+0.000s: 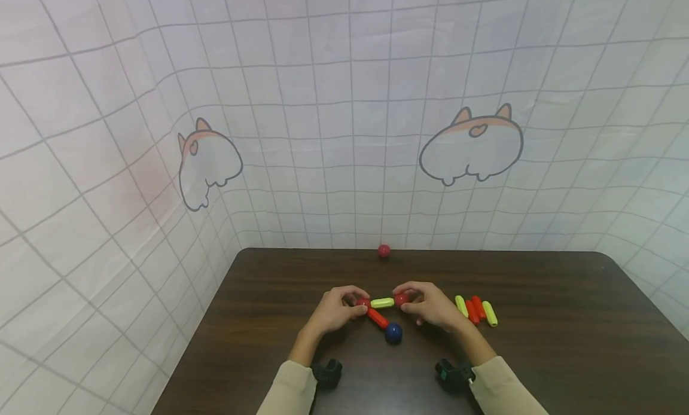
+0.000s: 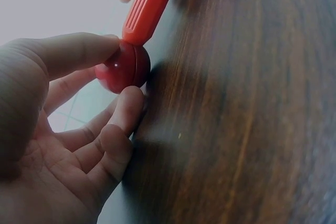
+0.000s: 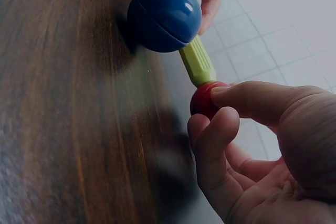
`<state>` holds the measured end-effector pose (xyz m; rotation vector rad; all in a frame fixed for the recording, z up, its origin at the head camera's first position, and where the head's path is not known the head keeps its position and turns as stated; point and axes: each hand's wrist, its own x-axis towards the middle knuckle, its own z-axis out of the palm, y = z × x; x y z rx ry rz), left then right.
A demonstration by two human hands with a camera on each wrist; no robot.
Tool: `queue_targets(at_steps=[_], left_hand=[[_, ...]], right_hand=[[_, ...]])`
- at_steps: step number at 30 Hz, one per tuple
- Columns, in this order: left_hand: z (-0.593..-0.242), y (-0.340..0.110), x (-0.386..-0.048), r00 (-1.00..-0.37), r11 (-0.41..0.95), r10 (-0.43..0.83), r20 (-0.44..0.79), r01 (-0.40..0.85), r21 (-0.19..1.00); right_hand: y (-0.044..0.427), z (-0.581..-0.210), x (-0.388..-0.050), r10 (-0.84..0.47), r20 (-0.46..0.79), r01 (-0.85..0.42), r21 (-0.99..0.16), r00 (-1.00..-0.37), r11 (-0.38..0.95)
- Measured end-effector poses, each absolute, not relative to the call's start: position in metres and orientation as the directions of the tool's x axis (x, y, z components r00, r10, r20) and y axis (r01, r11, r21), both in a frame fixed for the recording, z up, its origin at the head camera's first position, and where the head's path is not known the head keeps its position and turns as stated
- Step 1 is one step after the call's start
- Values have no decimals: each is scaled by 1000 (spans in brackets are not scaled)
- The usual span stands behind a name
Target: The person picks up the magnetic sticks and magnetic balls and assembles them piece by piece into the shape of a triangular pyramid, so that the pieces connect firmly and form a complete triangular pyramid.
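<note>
The step in hand seems to be joining a yellow rod (image 1: 383, 303) between two balls: the left hand (image 1: 335, 308) pinches the left red ball (image 2: 119, 73), the right hand (image 1: 432, 305) the right one (image 1: 401, 299). A red rod (image 1: 378, 319) runs near and right to the blue ball (image 1: 393, 333). The next move probably calls for a straight, firm push.

Glossy plastic, wood grain!
Blue ball (image 3: 165, 18) gleaming smooth, red rod (image 2: 150, 10) ribbed, table (image 1: 560, 307) softly shiny; far side, matt rippled cloth (image 1: 344, 134).
</note>
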<state>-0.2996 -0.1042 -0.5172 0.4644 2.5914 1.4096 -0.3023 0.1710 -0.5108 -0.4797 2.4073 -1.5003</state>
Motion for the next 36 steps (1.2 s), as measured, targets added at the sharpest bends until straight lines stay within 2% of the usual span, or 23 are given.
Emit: queue_targets(at_steps=[26, 30, 36], left_hand=[[-520, -103, -301, -946, 544, 325, 11, 196, 816], [-521, -103, -301, -946, 543, 325, 12, 197, 816], [-520, -102, -301, -947, 544, 322, 5, 190, 817]], right_hand=[[171, -513, -302, -377, -34, -142, -893, -926, 428], [177, -508, -302, -355, -44, -125, -890, -934, 438], [198, -490, -302, -378, 3, -169, -898, -926, 407]])
